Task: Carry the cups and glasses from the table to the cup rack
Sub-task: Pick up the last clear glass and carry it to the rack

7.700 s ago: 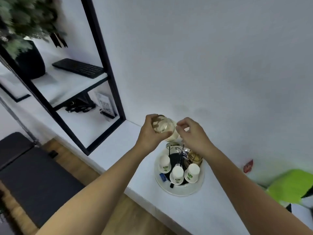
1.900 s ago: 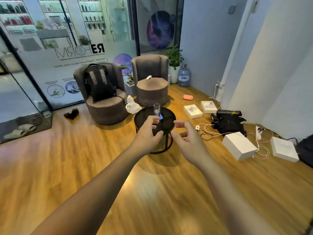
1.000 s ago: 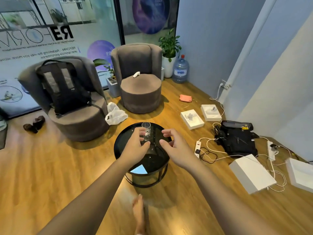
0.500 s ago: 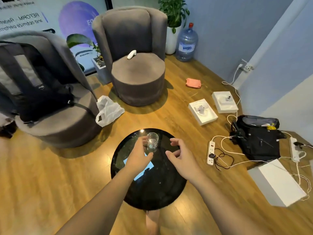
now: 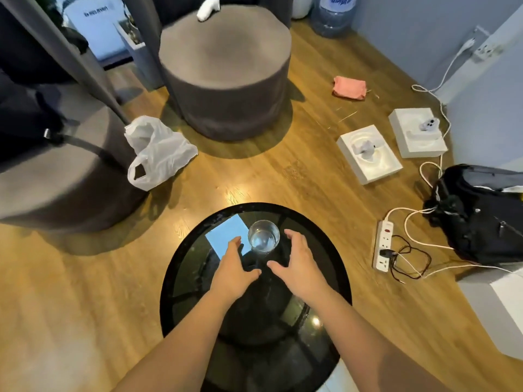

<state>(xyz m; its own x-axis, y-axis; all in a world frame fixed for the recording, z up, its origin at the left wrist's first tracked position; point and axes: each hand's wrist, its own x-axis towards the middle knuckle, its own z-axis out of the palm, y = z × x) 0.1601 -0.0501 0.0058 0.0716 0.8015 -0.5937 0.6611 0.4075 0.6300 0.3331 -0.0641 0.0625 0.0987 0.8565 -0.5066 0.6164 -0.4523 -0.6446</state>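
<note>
Two open hands (image 5: 235, 268) flank glass (image 5: 263, 236) beside blue card (image 5: 225, 232).

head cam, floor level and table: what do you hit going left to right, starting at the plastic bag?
White plastic bag → left hand → glass → right hand → power strip → black bag.
</note>
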